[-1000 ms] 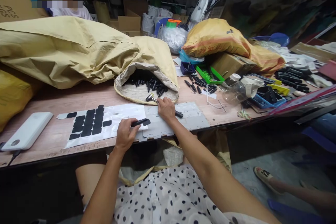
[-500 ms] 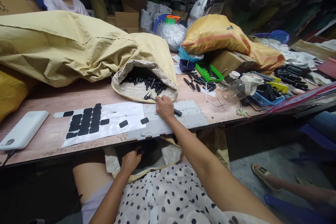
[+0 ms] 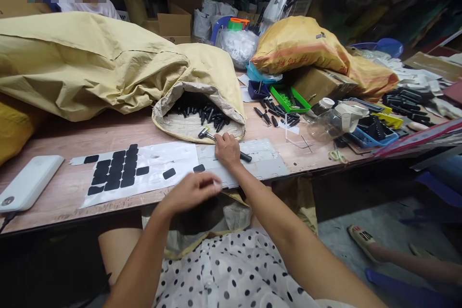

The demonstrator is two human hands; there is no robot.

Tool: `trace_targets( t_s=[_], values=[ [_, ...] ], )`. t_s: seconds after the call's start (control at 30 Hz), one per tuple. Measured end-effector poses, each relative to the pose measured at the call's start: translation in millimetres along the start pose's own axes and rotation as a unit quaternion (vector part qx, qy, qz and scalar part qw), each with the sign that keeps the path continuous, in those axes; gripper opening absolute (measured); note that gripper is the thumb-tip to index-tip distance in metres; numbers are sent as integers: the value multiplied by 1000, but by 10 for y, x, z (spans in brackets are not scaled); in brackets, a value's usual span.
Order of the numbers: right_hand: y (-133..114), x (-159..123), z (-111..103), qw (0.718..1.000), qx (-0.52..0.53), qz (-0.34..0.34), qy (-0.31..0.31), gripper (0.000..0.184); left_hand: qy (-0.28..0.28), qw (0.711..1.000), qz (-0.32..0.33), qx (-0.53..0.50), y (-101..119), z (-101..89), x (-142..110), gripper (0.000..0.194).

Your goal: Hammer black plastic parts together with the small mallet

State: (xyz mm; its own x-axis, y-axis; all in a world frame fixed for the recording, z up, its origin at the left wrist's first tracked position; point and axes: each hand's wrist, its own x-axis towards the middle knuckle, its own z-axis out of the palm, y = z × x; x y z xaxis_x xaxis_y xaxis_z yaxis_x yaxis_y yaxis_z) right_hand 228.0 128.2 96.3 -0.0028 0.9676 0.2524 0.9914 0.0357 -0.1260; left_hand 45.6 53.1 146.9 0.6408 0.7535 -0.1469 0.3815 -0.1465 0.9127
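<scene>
My right hand (image 3: 228, 149) is wrapped around a small hammer (image 3: 204, 133). Its metal head points left toward the sack's mouth, and the black handle end sticks out on the right. Beneath that hand lies a flat grey board (image 3: 262, 151). Over the table's front edge is my left hand (image 3: 193, 188), smeared by motion, so its fingers and anything in them are unclear. Beyond it, a white sheet (image 3: 151, 185) carries rows of black rounded patches (image 3: 114, 168), with a few single ones apart. Black pointed parts (image 3: 209, 114) fill the mouth of a beige sack (image 3: 220, 70).
A white power bank (image 3: 32, 183) with a cable lies at the left. On the right are a green tray (image 3: 303, 106), a clear plastic jug (image 3: 325, 127), scissors (image 3: 337, 156) and a blue basket (image 3: 375, 139). Another person (image 3: 90, 7) is behind the sack.
My left hand has risen from the open bag on my lap to above the table edge. My right hand stays in place around the hammer.
</scene>
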Motion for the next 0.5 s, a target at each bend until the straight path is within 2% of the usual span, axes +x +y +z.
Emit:
trace_targets(
  t_s=[0.07,0.13,0.2,0.27,0.33,0.5],
  values=[
    [-5,-2,-12,1000,-1,-3,-2,32,134,991,2,5,85,-274,451,40],
    [-10,-1,-20,1000,-3,-5,-3,31,278,959,-15,47,65,-512,943,32],
    [-15,1,-21,1000,-5,-5,-5,30,353,926,-84,101,-13,-679,1380,24],
    [-20,3,-18,1000,-7,-5,-5,28,373,904,-147,146,-108,-763,1700,18],
    [-24,4,-14,1000,-8,-5,-3,26,373,893,-182,176,-192,-778,1897,13],
    [-30,8,-25,1000,-13,-7,-7,23,387,873,-205,216,-270,-749,2076,12]
  ],
)
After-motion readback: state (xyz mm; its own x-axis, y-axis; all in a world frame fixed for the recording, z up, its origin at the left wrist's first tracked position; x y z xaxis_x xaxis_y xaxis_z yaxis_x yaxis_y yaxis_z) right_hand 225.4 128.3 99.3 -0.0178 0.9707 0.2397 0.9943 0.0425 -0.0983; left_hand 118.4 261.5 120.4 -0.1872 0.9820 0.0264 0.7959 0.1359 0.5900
